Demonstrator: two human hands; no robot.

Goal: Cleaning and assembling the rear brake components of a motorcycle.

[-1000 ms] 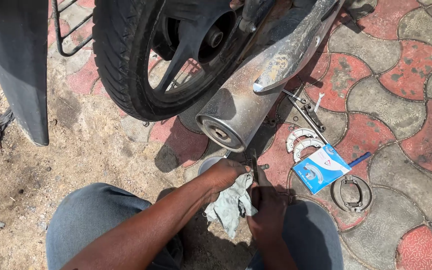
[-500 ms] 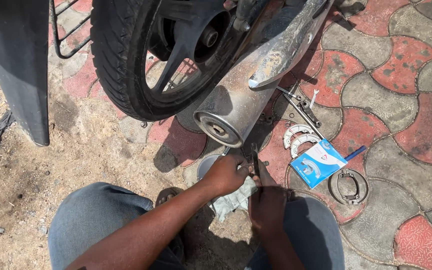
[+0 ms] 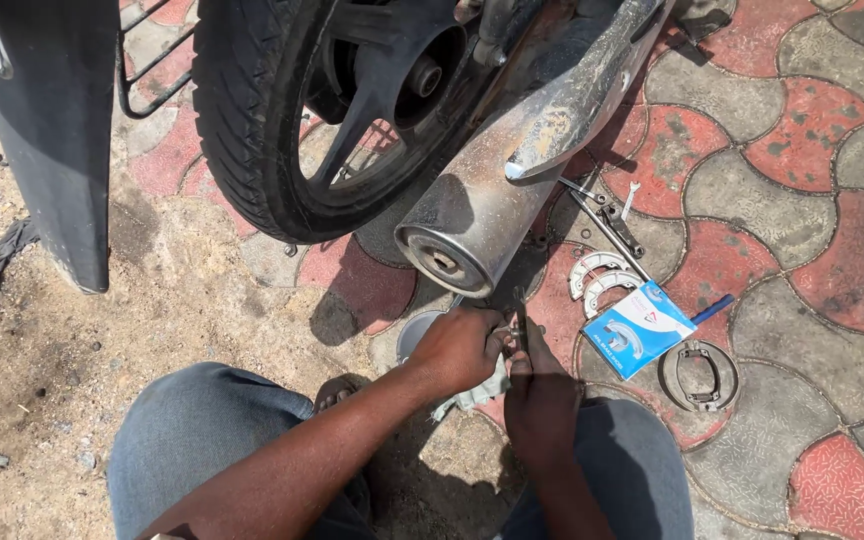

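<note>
My left hand (image 3: 460,348) and my right hand (image 3: 540,395) meet low in the middle, just below the motorcycle's chrome exhaust silencer (image 3: 492,200). Both pinch a small dark metal part (image 3: 518,327) between the fingertips; I cannot tell what it is. A pale rag (image 3: 474,395) lies under the hands, mostly hidden by them. A round grey metal piece (image 3: 414,332) shows on the ground behind my left hand. My knees in grey trousers frame the bottom of the view.
The rear tyre (image 3: 252,130) with black alloy wheel stands above. On the red and grey pavers at the right lie two pale brake shoes (image 3: 597,278), a blue and white box (image 3: 638,328), an old brake shoe ring (image 3: 698,374), spanners (image 3: 607,215). Sandy ground at left.
My hands have risen off the rag and come together on the small metal part. The view has shifted slightly, so the wheel and silencer sit a little higher and leftward.
</note>
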